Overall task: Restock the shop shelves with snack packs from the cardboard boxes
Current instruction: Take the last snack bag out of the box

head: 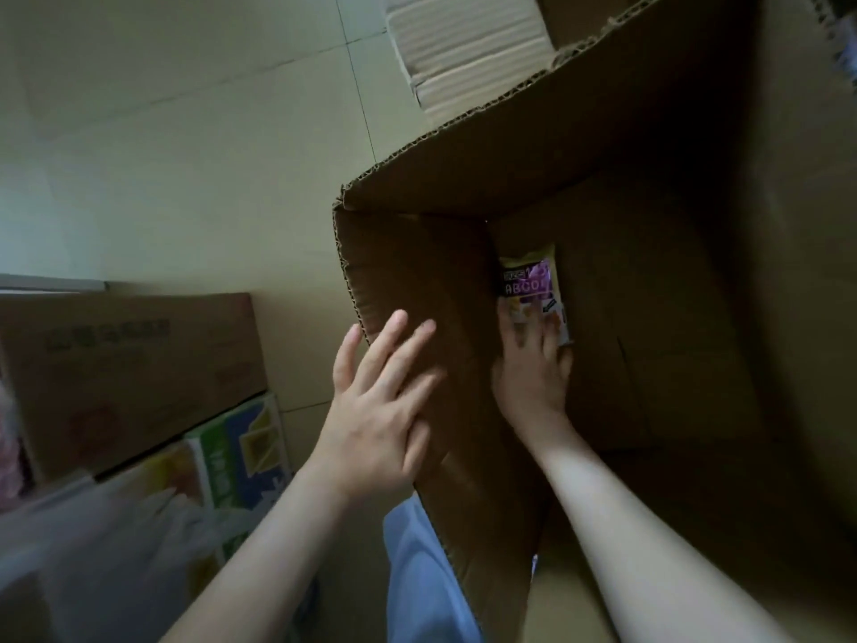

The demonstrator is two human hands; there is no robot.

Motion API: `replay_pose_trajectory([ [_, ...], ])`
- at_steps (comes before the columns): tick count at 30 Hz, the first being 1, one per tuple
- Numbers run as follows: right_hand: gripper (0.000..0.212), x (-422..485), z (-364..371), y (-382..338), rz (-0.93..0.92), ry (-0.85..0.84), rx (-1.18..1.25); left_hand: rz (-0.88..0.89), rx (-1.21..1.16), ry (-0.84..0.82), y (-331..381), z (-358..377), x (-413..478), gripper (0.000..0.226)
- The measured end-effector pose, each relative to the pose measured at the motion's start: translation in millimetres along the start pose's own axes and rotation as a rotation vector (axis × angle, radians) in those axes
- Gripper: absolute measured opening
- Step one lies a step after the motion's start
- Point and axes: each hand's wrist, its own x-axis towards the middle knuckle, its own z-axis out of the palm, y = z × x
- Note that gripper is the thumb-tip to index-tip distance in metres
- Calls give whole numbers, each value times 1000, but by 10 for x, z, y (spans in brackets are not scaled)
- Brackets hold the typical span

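A large open cardboard box (417, 187) fills the right of the head view. One snack pack (531, 280), purple and yellow with white letters, lies at its bottom against the left wall. My right hand (533, 368) reaches deep inside, its straight fingers lying on the pack's lower end. My left hand (380, 406) is spread flat against the box's left wall near the rim, fingers straight.
A closed brown carton (125, 373) stands at the left on a green, blue and yellow printed carton (241, 452). Pale stacked packs (463, 48) lie on the tiled floor (185, 132) beyond the box. Light blue clothing (422, 577) shows below.
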Motion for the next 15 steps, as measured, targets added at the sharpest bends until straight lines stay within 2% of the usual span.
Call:
replay_pose_trajectory([
  [4,78,722,158,-5,100,-52,-124,31,-48,88,-135,103,-30,43],
  [7,68,1124,284,41,160,-115,-87,11,-88,140,-249,196,-99,42],
  [13,89,1199,222,167,199,-88,-90,-22,-13,-24,-468,164,-37,38],
  [15,89,1080,125,263,194,-82,-101,-6,-32,-61,-415,113,42,36],
])
